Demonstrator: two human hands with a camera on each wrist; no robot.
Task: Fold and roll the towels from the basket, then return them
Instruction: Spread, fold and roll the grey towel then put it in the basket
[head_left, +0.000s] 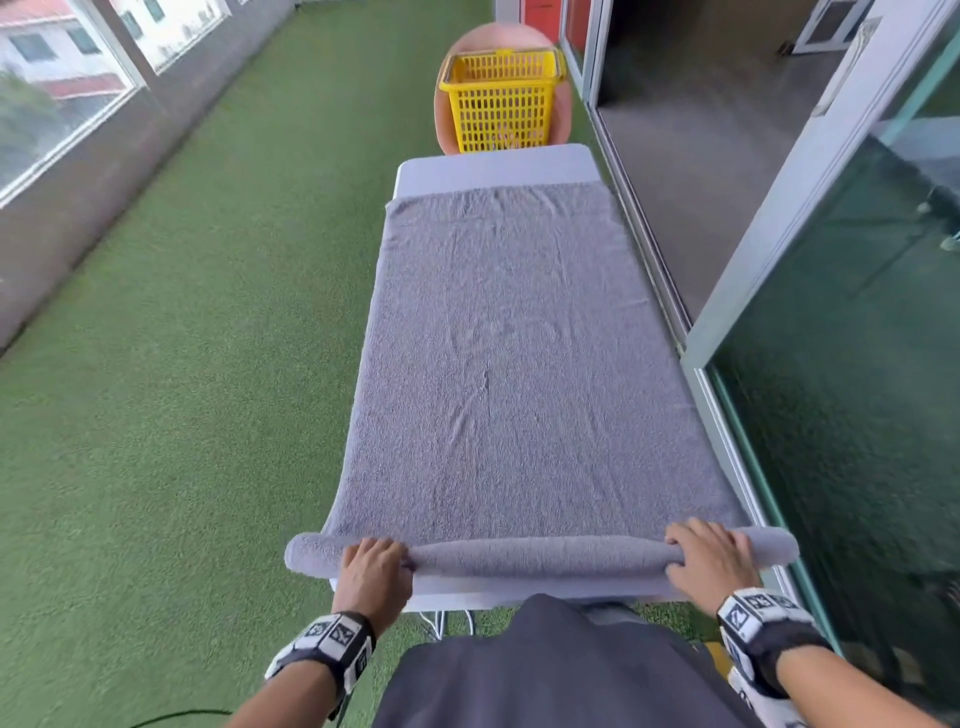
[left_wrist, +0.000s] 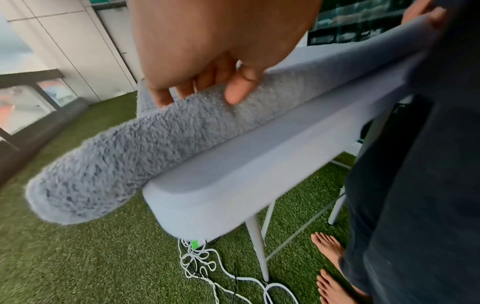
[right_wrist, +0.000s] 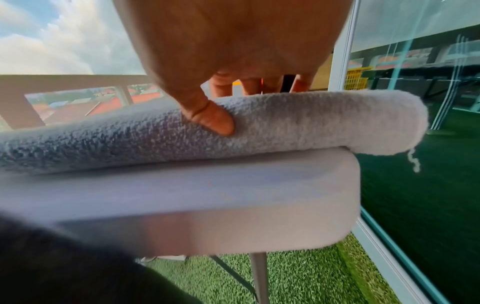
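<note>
Risk: left hand (head_left: 375, 564) and right hand (head_left: 707, 558), both curled over the grey terry towel's (head_left: 498, 364) roll on the grey bench (left_wrist: 233, 164), could advance unevenly, coning it.

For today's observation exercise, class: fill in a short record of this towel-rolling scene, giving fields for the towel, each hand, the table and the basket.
towel: grey towel spread along the table, near end rolled into a tube
left hand: left hand grips the roll, fingers over the top, thumb on the near side
right hand: right hand grips the roll the same way
table: white folding table, far end bare
basket: yellow basket beyond the table's far end; contents unclear
</note>
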